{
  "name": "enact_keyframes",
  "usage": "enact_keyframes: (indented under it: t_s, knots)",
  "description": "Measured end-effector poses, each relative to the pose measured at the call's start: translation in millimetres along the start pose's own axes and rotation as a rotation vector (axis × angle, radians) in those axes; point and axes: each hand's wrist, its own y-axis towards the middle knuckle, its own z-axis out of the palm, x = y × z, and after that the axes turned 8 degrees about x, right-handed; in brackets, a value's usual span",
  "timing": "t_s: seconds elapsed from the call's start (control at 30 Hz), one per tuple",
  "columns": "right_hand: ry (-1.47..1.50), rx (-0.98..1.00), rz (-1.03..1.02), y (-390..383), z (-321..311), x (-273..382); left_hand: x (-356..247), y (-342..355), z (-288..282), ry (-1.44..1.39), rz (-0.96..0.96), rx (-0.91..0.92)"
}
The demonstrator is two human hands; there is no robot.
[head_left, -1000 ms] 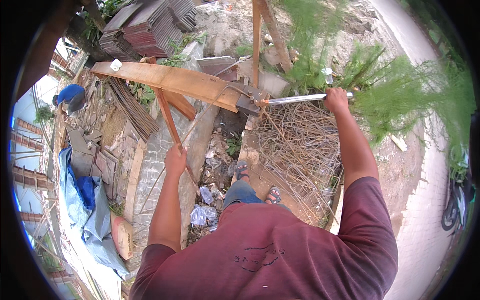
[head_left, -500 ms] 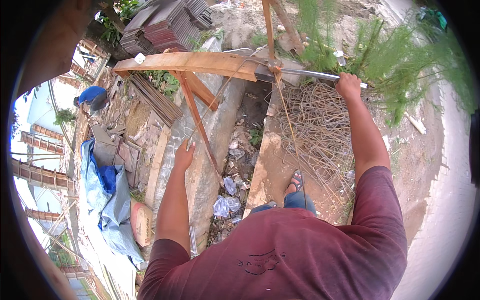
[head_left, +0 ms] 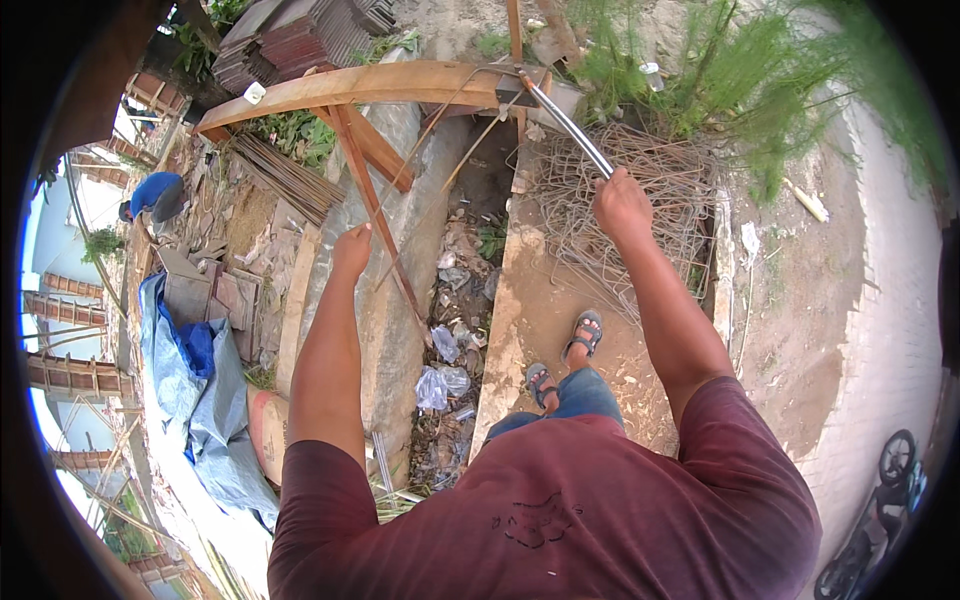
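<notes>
Two hands in view, both mine. Right grip (head_left: 622, 205): fingers wrapped round one silver bar (head_left: 565, 127), at its near end. Left grip (head_left: 352, 250): fingers curled closed on one thin rod (head_left: 418, 142).

Silver bar's long axis runs diagonally, from my right grip up and leftward; its far, orange-tinged end sits at the one dark block (head_left: 512, 92) on the right end of the one long wooden beam (head_left: 370, 85). Thin rod slants from that block end down-left to my left grip, bent near the top. A second thin rod (head_left: 472, 152) also hangs down-left from there; its lower end I can't make out.

Around: two wooden legs under the beam, the narrow leg (head_left: 396, 262) just beside my left grip, with the held rod passing across it. One white cup (head_left: 255, 93) on the beam. One heap of bent rods (head_left: 625, 215) on the ground beneath the right grip and bar; feathery branches (head_left: 730, 90) to the right of the bar. Debris-filled trench (head_left: 465, 290) between my arms, two sandals beside it. Further left: one blue tarp (head_left: 215, 400), one person in blue (head_left: 158, 196), bent over.
</notes>
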Motion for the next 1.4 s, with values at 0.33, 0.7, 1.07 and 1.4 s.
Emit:
enact_keyframes:
  t_s: [0.33, 0.7, 1.07, 1.4]
  knots:
    - [0.172, 0.32, -0.232, 41, -27, -53, 24, 26, -9, -0.155, -0.077, -0.004]
    - [0.289, 0.472, -0.161, 79, -5, -106, 21, 15, -31, -0.149, -0.171, 0.146]
    - [-0.071, 0.421, -0.08, 78, -50, -52, 10, 42, -52, -0.099, -0.015, 0.152]
    - [-0.301, 0.147, 0.214, 41, -29, 0, 25, 47, -37, -0.229, 0.139, 0.243]
